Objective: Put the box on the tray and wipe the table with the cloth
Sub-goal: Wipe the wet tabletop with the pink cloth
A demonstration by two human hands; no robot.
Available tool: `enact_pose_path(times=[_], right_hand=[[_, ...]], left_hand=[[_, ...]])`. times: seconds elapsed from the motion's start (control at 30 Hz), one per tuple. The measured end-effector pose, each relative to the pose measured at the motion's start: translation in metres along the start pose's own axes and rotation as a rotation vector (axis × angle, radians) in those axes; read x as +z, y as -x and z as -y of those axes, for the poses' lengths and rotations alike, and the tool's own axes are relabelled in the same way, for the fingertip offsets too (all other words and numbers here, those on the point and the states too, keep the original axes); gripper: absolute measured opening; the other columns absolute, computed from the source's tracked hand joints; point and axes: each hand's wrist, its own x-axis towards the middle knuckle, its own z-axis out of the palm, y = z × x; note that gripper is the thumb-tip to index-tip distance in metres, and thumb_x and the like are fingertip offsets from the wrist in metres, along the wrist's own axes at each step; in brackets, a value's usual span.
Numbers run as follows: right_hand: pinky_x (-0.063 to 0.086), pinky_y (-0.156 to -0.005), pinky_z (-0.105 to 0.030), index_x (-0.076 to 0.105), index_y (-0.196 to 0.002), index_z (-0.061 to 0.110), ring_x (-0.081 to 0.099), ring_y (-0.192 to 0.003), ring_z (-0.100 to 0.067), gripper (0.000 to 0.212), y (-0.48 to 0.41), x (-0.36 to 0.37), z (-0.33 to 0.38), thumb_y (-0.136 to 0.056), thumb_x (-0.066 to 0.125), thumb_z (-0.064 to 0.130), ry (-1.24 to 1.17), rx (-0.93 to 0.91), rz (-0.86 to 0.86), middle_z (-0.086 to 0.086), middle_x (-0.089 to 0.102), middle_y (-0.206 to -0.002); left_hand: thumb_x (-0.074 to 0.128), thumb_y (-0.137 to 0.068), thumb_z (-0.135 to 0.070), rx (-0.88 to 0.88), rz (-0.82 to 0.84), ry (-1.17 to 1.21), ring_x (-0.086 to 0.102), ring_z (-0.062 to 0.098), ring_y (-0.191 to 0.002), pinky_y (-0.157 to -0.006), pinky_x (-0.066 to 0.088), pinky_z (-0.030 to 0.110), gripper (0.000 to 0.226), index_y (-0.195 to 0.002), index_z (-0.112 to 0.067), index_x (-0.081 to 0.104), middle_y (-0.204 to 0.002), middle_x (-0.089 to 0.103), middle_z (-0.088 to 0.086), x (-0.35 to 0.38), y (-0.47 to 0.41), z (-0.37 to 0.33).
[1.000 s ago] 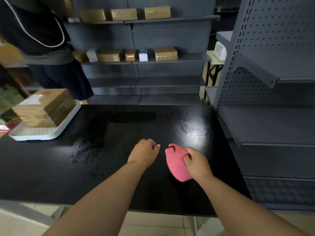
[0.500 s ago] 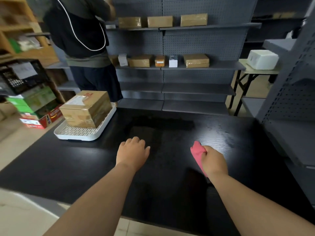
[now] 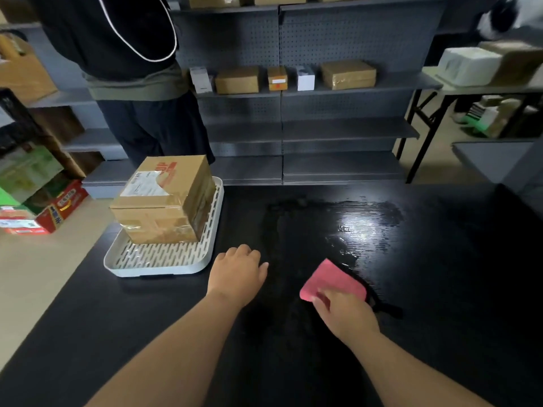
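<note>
A taped cardboard box (image 3: 167, 198) with a shipping label stands on the white slotted tray (image 3: 164, 264) at the left of the black table (image 3: 440, 289). My right hand (image 3: 346, 317) presses a pink cloth (image 3: 333, 282) flat against the table near the middle, fingers on the cloth's near edge. A wet, shiny streak (image 3: 361, 227) lies just beyond the cloth. My left hand (image 3: 238, 273) rests palm down on the table, right of the tray's near corner, holding nothing.
A person in dark clothes (image 3: 129, 69) stands behind the tray at grey shelving (image 3: 323, 92) that carries several small boxes. Coloured cartons (image 3: 38, 207) sit on the floor at left. A folding table (image 3: 484, 83) with a white box stands at the right.
The view has swung left and closer, bringing the tray nearer. My right hand has spread the bunched cloth flat and slid it toward the wet patch. My left hand stays flat on the table.
</note>
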Motion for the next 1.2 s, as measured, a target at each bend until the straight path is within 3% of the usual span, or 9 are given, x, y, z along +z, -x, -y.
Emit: enact_pose_path(times=[0.1,0.2,0.27,0.33,0.53,0.97,1.07,1.2], right_hand=[[0.041,-0.098,-0.032,0.043,-0.138,0.030,0.049,-0.125,-0.018,0.046,-0.006,0.008,-0.008,-0.098,0.027,0.045,0.056,0.019,-0.042,0.004,0.051,-0.139],[0.010,-0.119,-0.036,0.016,-0.149,0.030,0.012,-0.146,-0.022,0.054,-0.015,0.016,-0.015,-0.097,0.014,0.046,0.118,0.026,0.061,-0.003,0.012,-0.160],[-0.006,-0.118,-0.039,-0.003,-0.150,0.031,-0.009,-0.147,-0.023,0.054,-0.018,0.022,-0.017,-0.100,0.015,0.043,0.127,0.066,0.153,-0.003,-0.011,-0.160],[-0.010,-0.116,-0.041,-0.011,-0.148,0.032,-0.016,-0.146,-0.024,0.055,-0.022,0.026,-0.016,-0.101,0.014,0.042,0.154,0.083,0.146,-0.002,-0.019,-0.158],[-0.008,-0.118,-0.043,-0.014,-0.147,0.035,-0.016,-0.146,-0.025,0.054,-0.085,0.012,-0.027,-0.100,0.012,0.042,0.148,0.169,0.141,0.000,-0.021,-0.158],[-0.001,-0.118,-0.049,-0.001,-0.149,0.036,-0.008,-0.147,-0.029,0.057,-0.292,-0.052,-0.079,-0.097,0.021,0.047,0.142,0.288,0.151,-0.001,-0.012,-0.160],[-0.002,-0.118,-0.050,-0.002,-0.150,0.034,-0.008,-0.147,-0.030,0.056,-0.306,-0.047,-0.056,-0.099,0.019,0.045,0.208,0.170,0.166,-0.002,-0.012,-0.160],[0.002,-0.116,-0.050,0.003,-0.150,0.032,-0.002,-0.147,-0.032,0.055,-0.282,-0.026,-0.007,-0.099,0.019,0.044,0.300,-0.144,0.187,-0.006,-0.005,-0.160]], left_hand=[[0.030,-0.096,-0.044,0.048,0.012,0.011,0.052,0.021,-0.108,-0.089,0.040,0.035,0.041,-0.119,-0.021,0.055,-0.117,0.056,0.000,0.011,-0.015,0.006],[0.030,-0.096,-0.044,0.080,0.040,0.035,0.052,0.020,-0.109,-0.091,0.040,0.034,0.041,-0.120,-0.021,0.055,-0.119,0.056,-0.001,0.022,-0.030,0.002],[0.031,-0.096,-0.044,0.093,0.060,0.047,0.052,0.019,-0.110,-0.092,0.040,0.034,0.041,-0.120,-0.021,0.055,-0.120,0.056,-0.001,0.028,-0.040,-0.002],[0.032,-0.096,-0.044,0.104,0.072,0.058,0.052,0.017,-0.109,-0.093,0.041,0.033,0.040,-0.120,-0.022,0.055,-0.119,0.056,-0.002,0.034,-0.049,-0.007],[0.033,-0.096,-0.043,0.116,0.103,0.083,0.051,0.016,-0.112,-0.096,0.039,0.032,0.040,-0.122,-0.022,0.054,-0.123,0.055,-0.002,0.045,-0.079,-0.017],[0.031,-0.096,-0.043,0.051,0.064,0.088,0.050,0.013,-0.114,-0.097,0.039,0.030,0.040,-0.126,-0.025,0.050,-0.127,0.053,-0.005,0.056,-0.157,-0.005],[0.031,-0.096,-0.043,0.025,0.046,0.089,0.050,0.012,-0.113,-0.096,0.040,0.029,0.041,-0.129,-0.026,0.048,-0.127,0.053,-0.006,0.058,-0.162,0.005],[0.031,-0.096,-0.042,-0.027,0.050,0.088,0.049,0.012,-0.116,-0.098,0.040,0.031,0.042,-0.131,-0.026,0.047,-0.129,0.052,-0.006,0.058,-0.163,0.019]])
